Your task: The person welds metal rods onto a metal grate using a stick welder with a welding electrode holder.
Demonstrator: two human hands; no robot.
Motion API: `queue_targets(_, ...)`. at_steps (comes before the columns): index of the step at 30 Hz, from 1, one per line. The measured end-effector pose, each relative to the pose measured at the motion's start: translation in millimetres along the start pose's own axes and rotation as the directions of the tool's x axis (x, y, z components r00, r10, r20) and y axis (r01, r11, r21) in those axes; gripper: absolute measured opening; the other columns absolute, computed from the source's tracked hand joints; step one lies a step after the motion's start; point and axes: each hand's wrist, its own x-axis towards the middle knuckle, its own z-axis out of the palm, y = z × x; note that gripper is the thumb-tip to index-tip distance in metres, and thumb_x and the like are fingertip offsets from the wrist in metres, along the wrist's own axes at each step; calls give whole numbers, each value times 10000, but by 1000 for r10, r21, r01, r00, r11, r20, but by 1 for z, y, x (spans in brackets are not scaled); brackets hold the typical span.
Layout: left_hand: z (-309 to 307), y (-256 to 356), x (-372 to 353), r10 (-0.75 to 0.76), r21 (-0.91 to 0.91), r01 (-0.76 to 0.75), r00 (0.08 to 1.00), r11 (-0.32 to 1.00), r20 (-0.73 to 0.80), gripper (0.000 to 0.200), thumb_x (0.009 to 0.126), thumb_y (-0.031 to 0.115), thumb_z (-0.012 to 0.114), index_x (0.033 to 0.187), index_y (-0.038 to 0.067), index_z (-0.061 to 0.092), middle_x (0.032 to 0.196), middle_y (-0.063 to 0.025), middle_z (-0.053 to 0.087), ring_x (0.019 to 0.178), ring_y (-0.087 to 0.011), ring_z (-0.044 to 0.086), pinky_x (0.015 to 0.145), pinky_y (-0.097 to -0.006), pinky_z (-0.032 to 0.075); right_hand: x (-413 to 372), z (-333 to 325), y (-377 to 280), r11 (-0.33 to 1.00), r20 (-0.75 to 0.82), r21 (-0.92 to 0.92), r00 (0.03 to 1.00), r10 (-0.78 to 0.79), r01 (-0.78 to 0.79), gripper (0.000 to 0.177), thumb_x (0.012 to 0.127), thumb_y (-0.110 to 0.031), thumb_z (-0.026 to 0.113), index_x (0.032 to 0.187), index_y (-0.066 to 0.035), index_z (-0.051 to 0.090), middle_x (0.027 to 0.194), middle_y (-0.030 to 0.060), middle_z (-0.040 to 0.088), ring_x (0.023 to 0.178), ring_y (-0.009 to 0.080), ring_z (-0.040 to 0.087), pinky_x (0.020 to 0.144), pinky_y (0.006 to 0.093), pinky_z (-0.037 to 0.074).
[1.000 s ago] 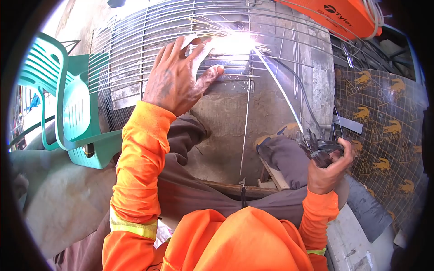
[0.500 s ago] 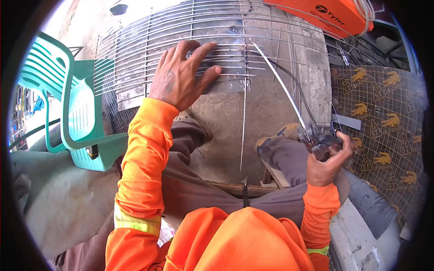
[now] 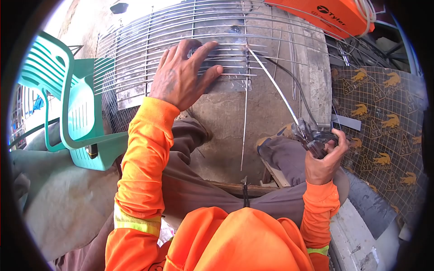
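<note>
My left hand (image 3: 178, 79) lies over a grid of thin metal rods (image 3: 162, 28), its fingers spread and resting on the rods. My right hand (image 3: 324, 165) is closed around a dark welding electrode holder (image 3: 309, 135). A long, pale welding rod (image 3: 275, 85) is clamped in the holder and slants up to the left. The far tip meets or nearly meets the grid where a crosswise rod (image 3: 245, 106) passes under the long ones, right of my left fingertips. A black cable (image 3: 296, 81) runs beside the welding rod.
A green plastic chair (image 3: 81, 110) stands at the left, under the grid's left ends. At the top right is an orange Tyler case (image 3: 316, 16). A dark board with crocodile prints (image 3: 379, 113) lies at the right. A flat metal sheet (image 3: 226, 86) is under the grid.
My right hand and the holder have shifted slightly up and left. The welding rod's tip has moved a little left and down to the crosswise rod. My left hand has hardly moved.
</note>
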Motion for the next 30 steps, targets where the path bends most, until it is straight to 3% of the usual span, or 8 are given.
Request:
queue_targets(3,3,-2,-1,-11,-19,11,1000,1000,24,637,1006,637,510,1489,221,512,1351,-202,545,1239,-385,555,1058,-502,472,1,0,0,1000,-1,-20,1000,-13,13,706,743,-22,842,1328,2,448,1236,146,530,960,306,563,735,351,525)
queue_targets(6,8,-2,-3,3,138,6,998,990,-69,622,1020,626,491,1491,220,514,1393,-204,529,1292,-390,528,1106,-505,434,-1,1,1,1000,-14,-28,1000,-13,12,691,743,-23,844,1318,1,460,1231,156,530,954,311,564,742,354,523)
queue_targets(8,-7,5,-1,-65,-36,68,995,997,72,595,1030,593,493,1490,217,519,1426,-201,514,1329,-386,506,1142,-511,396,-3,2,1,999,-10,-36,1000,26,-26,678,742,-25,847,1306,1,472,1226,170,527,954,312,569,758,357,523)
queue_targets(14,-2,3,0,-18,-84,17,1000,996,-10,532,983,514,616,1421,219,556,1343,-143,563,1220,-364,558,1082,-474,430,-2,0,3,999,-36,49,999,26,-25,770,719,9,831,1365,-25,414,1243,164,497,1023,276,585,685,292,548)
queue_targets(21,-2,0,-1,9,-47,-10,1000,999,-3,587,1001,571,573,1467,216,534,1344,-170,554,1212,-371,564,1056,-483,466,-3,1,2,994,11,69,997,79,-80,742,730,6,830,1353,-28,429,1235,144,508,979,268,582,684,300,548)
queue_targets(30,0,2,-1,-18,-66,18,1000,998,0,562,990,544,596,1444,216,547,1344,-148,567,1231,-373,558,1099,-478,426,2,2,-1,1000,-4,-25,1000,-19,18,715,739,-29,846,1335,-18,451,1238,133,532,971,279,584,682,314,542)
